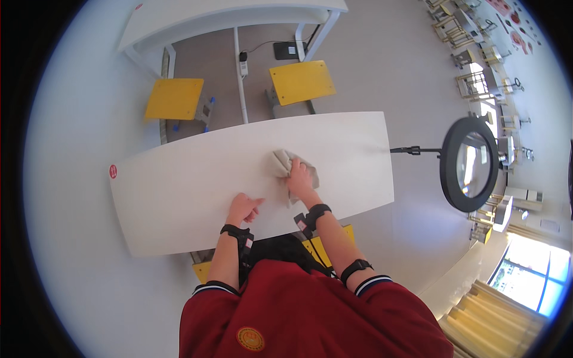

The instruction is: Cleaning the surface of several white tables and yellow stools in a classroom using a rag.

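Note:
My right hand (pixel 301 180) presses a crumpled beige-grey cloth (pixel 282 163) against the white tabletop (pixel 179 197), its fingers bent into the folds. To the left, near the table's front edge, my left hand (pixel 244 208) holds nothing. One digit sticks out towards the cloth while the other fingers curl loosely. Black straps with small devices (pixel 305 223) wrap both of my wrists.
A ring light (pixel 468 164) with a dark frame extends from the table's right end on a thin arm. Two yellow stools (pixel 302 83) stand beyond the far edge. Behind them is another white table (pixel 215 18), with a power strip (pixel 243 67) on its frame.

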A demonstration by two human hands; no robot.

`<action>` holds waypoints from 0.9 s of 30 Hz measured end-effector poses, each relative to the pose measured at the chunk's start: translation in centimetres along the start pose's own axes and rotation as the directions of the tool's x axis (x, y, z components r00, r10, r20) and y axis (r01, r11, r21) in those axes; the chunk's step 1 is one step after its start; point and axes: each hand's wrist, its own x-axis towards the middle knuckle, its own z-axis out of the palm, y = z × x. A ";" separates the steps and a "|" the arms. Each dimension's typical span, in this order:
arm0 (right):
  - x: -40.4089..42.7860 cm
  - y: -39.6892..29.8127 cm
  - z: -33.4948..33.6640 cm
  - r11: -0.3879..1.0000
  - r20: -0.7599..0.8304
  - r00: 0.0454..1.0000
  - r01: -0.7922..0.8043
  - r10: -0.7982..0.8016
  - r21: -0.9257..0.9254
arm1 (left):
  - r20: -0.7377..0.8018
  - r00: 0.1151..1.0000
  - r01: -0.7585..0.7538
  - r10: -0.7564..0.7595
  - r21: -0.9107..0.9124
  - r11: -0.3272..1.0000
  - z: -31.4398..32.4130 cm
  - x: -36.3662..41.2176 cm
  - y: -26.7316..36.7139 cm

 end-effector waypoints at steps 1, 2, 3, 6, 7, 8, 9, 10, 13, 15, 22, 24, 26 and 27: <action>1.3 -0.3 -0.4 1.000 0.012 1.000 0.002 -0.002 0.001 | -0.003 1.000 0.011 -0.011 -0.012 1.000 0.0 0.1 0.0; 2.6 -0.7 -0.9 1.000 0.034 0.999 0.019 -0.019 -0.005 | -0.007 0.999 0.033 -0.034 -0.028 0.999 -0.2 0.1 -0.1; 3.7 -0.9 -1.3 1.000 0.025 1.000 0.017 -0.017 -0.022 | -0.014 0.999 0.050 -0.051 -0.047 0.998 -0.2 -0.1 0.2; 6.3 -1.7 -2.5 0.997 0.041 0.998 0.051 -0.049 -0.050 | -0.024 0.999 0.037 -0.037 -0.002 0.999 -0.4 -0.3 0.7; 7.0 -2.0 -2.7 0.996 0.040 0.997 0.071 -0.069 -0.053 | -0.032 0.998 0.058 -0.058 -0.020 0.998 -0.5 -0.3 0.4; 7.7 -2.4 -2.9 0.995 0.065 0.995 0.085 -0.081 -0.054 | -0.034 0.998 0.061 -0.062 -0.021 0.998 -0.5 -0.3 -0.1; 8.8 -2.6 -3.4 0.995 0.046 0.995 0.095 -0.093 -0.037 | -0.037 0.998 0.054 -0.055 -0.018 0.998 -0.6 -0.2 0.0; 9.9 -2.6 -3.6 0.995 0.027 0.995 0.102 -0.101 -0.018 | -0.044 0.997 0.066 -0.067 -0.028 0.997 -0.6 -0.2 0.2; 12.6 -2.5 -4.4 0.992 -0.008 0.992 0.125 -0.125 0.005 | -0.037 0.998 0.057 -0.059 -0.044 0.997 -0.5 -0.3 0.7; 13.9 -2.6 -4.3 0.989 0.002 0.989 0.146 -0.146 0.005 | -0.030 0.998 0.055 -0.055 0.001 0.998 -0.5 -0.2 0.6; 13.4 -0.8 -3.0 0.979 -0.094 0.980 0.186 -0.178 0.080 | -0.020 0.999 0.046 -0.045 0.030 0.998 -0.5 -0.3 0.8; 12.2 0.2 -2.6 0.981 -0.096 0.982 0.173 -0.165 0.085 | -0.018 0.999 0.043 -0.043 0.034 0.999 -0.2 0.0 0.9; 9.9 0.2 -2.0 0.984 -0.055 0.990 0.138 -0.132 0.116 | -0.015 0.999 0.048 -0.047 0.018 0.999 -0.4 -0.2 0.2; 8.7 0.5 -1.8 0.985 -0.067 0.990 0.132 -0.125 0.109 | -0.015 0.999 0.053 -0.053 0.001 0.999 -0.4 -0.2 0.1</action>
